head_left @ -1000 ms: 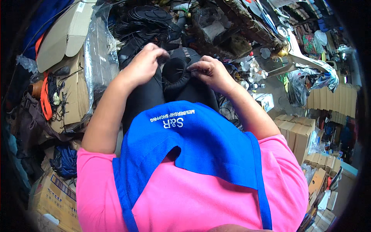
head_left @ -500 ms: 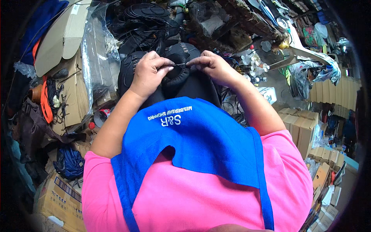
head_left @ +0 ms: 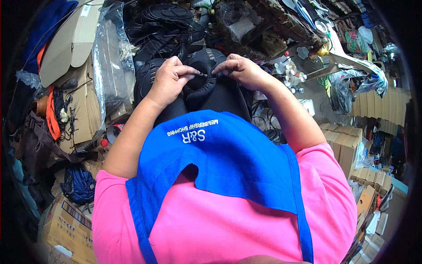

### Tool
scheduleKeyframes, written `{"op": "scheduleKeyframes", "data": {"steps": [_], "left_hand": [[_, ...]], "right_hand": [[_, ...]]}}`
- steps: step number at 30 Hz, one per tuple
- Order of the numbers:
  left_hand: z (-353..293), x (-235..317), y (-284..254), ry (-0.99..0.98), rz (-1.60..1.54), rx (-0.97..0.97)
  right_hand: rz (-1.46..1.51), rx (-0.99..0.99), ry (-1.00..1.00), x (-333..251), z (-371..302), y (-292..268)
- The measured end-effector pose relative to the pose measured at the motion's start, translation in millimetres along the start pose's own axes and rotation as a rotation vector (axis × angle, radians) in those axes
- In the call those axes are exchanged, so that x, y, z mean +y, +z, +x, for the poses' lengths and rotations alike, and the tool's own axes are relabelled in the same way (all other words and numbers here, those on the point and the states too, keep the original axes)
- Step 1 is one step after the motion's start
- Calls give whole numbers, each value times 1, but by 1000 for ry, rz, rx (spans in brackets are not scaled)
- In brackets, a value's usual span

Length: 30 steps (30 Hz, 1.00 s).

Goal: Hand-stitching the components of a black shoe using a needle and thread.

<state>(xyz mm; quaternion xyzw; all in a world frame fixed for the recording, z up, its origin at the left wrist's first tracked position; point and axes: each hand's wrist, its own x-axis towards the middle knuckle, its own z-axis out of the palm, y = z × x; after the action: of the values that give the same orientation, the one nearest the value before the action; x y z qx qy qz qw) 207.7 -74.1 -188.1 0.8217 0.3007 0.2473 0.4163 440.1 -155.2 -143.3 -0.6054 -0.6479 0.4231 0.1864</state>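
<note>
A black padded piece (head_left: 201, 91), which looks like part of a shoe, rests on my lap with a row of thick stitches along its curved edge. My left hand (head_left: 168, 82) is closed in a pinch, and a thin needle-like metal tool (head_left: 203, 75) sticks out past its fingertips toward the edge. On the other side, my right hand (head_left: 242, 72) holds that edge between its thumb and bent fingers. Light stitches (head_left: 211, 54) show on black material just beyond the hands. Any thread at the fingertips is too small to make out.
More black pieces with cords (head_left: 165, 26) are piled ahead. Flattened cardboard (head_left: 70, 39) and clear plastic (head_left: 116, 57) stand at the left. Small white bottles (head_left: 293, 75) stand right of my right arm, and cardboard boxes (head_left: 340, 143) are stacked farther right.
The needle-like tool reached across between both hands before; now only a short end shows by my left fingertips. My right hand has shifted slightly and its fingers are more bent.
</note>
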Motion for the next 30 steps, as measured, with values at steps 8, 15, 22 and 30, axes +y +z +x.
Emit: {"op": "scheduleKeyframes", "data": {"steps": [8, 15, 22, 30], "left_hand": [[3, 0, 4, 17, 29, -61], [13, 2, -6, 74, -18, -172], [-3, 12, -7, -181, -65, -152], [8, 12, 10, -355, -373, -153]], "right_hand": [[89, -52, -26, 14, 2, 2], [215, -97, 19, 8, 2, 3], [371, 33, 152, 11, -3, 19], [497, 85, 119, 16, 5, 29]]}}
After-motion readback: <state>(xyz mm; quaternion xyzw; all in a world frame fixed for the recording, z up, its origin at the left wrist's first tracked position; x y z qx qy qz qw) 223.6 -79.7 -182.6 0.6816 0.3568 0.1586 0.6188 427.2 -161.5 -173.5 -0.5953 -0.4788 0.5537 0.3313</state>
